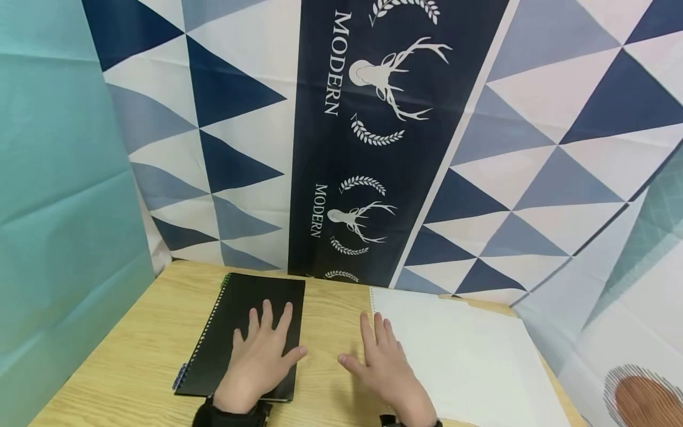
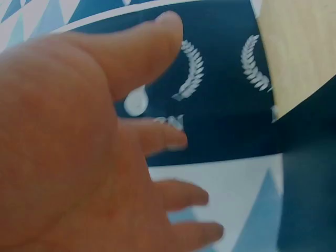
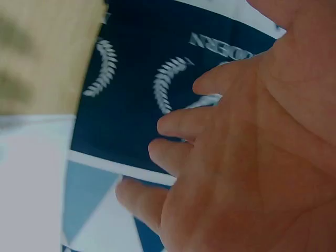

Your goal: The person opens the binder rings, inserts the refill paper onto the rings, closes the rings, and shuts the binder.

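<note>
Over a black-covered spiral notebook (image 1: 256, 314) my left hand (image 1: 258, 356) is spread with straight fingers. That notebook lies at the left of the table, its ring binding along the left edge and something blue at its lower left corner. Between the notebook and a large white sheet of paper (image 1: 453, 350), my right hand (image 1: 384, 367) hovers with extended fingers, nearest the sheet's left edge. A row of punched holes runs down the sheet's upper left side. Both palms show in the wrist views, the left hand (image 2: 79, 136) and the right hand (image 3: 241, 142), with nothing held.
A light wood table (image 1: 133, 350) carries both items. Behind it hangs a patterned cloth (image 1: 245, 118) with triangles and a dark deer-head strip. A teal cloth (image 1: 64, 207) borders the left side. At lower right, a brown round patch (image 1: 645, 400) shows on a pale surface.
</note>
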Motion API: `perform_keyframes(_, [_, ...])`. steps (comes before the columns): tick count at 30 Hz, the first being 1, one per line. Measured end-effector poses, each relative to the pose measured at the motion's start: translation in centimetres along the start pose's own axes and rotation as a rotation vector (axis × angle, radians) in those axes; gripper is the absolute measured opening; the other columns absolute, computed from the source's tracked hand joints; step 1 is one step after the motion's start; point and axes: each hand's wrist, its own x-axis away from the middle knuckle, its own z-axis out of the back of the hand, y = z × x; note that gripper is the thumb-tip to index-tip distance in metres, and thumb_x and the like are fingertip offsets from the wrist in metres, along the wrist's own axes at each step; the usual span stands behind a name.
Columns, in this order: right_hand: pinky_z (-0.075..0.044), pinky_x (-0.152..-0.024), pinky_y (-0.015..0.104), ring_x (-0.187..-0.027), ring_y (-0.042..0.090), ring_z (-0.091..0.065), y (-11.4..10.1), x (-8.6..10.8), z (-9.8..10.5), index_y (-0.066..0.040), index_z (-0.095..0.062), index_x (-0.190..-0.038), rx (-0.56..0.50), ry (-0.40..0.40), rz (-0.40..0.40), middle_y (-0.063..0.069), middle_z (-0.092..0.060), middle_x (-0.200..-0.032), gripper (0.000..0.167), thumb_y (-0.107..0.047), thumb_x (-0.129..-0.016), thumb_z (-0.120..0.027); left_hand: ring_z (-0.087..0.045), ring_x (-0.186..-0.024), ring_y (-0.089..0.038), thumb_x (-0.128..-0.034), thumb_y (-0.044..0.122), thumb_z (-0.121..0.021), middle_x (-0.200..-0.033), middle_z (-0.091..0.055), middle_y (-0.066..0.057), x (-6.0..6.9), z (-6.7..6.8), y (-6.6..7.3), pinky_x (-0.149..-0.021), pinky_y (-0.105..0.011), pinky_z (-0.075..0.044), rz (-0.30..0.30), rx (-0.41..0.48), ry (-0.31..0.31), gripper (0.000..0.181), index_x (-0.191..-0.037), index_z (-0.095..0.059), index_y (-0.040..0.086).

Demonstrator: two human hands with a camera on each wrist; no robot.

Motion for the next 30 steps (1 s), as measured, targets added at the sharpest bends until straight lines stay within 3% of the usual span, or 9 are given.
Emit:
perform_keyframes(4, [-0.024,-0.112,0.076,-0.152,0.055,-0.015,0.3,-0.6,-1.2,-0.002,-0.025,-0.16,-0.018,-0.071,0.032,0.034,-0.017,-0.164,0.095,-0.053,-0.092,-0.068,-0.035,-0.144,-0.056,-0.0939,0.051,-0.067,-0.158,-0.036,-0.031,-0.4,-1.4,0.2,-0.105,-0.075,-0.034,0.046,-0.032,-0.006,0.08,-0.158,-0.036,0.015])
perform_keyframes(7, [-0.024,-0.111,0.078,-0.152,0.056,-0.014,0.4,-0.8,-2.0,-0.002,-0.024,-0.16,-0.032,-0.125,0.036,0.035,-0.017,-0.164,0.097,-0.049,-0.09,-0.072,-0.038,-0.141,-0.057,-0.094,0.046,-0.069,-0.155,-0.039,-0.031,-0.7,-2.5,0.4,-0.102,-0.074,-0.037,0.082,-0.03,-0.027,0.076,-0.156,-0.04,0.013])
perform_keyframes(13, [-0.028,-0.107,0.079,-0.15,0.057,-0.02,0.1,-0.9,-2.8,-0.004,-0.025,-0.16,0.009,-0.179,0.048,0.035,-0.022,-0.163,0.096,-0.051,-0.09,-0.071,-0.033,-0.136,-0.067,-0.0913,0.038,-0.074,-0.154,-0.037,-0.035,-1.3,-4.1,1.2,-0.092,-0.08,-0.037,0.173,-0.021,-0.086,0.075,-0.153,-0.042,0.01])
perform_keyframes(19, [-0.035,-0.099,0.08,-0.144,0.058,-0.033,-0.4,-1.0,-3.8,-0.01,-0.037,-0.157,0.07,-0.278,0.036,0.032,-0.032,-0.16,0.087,-0.049,-0.089,-0.073,-0.03,-0.131,-0.075,-0.0879,0.036,-0.078,-0.151,-0.036,-0.041,-1.4,-5.4,1.7,-0.085,-0.083,-0.039,0.268,-0.07,-0.125,0.075,-0.15,-0.046,0.007])
perform_keyframes(25, [-0.053,-0.086,0.064,-0.125,0.05,-0.054,-0.9,-1.4,-5.2,-0.018,-0.056,-0.141,0.144,-0.356,0.024,0.024,-0.052,-0.145,0.072,-0.042,-0.08,-0.084,-0.033,-0.126,-0.078,-0.0891,0.019,-0.077,-0.15,-0.04,-0.04,-1.9,-6.4,1.5,-0.079,-0.084,-0.041,0.271,-0.092,-0.146,0.063,-0.145,-0.052,0.005])
perform_keyframes(30, [-0.056,-0.072,0.046,-0.1,0.033,-0.057,-1.2,-1.6,-5.5,-0.02,-0.064,-0.12,0.269,-0.346,0.067,0.012,-0.061,-0.12,0.057,-0.042,-0.074,-0.087,-0.032,-0.126,-0.079,-0.0906,0.014,-0.073,-0.151,-0.04,-0.038,-2.4,-7.1,1.7,-0.08,-0.086,-0.04,0.275,-0.096,-0.162,0.059,-0.145,-0.052,0.004])
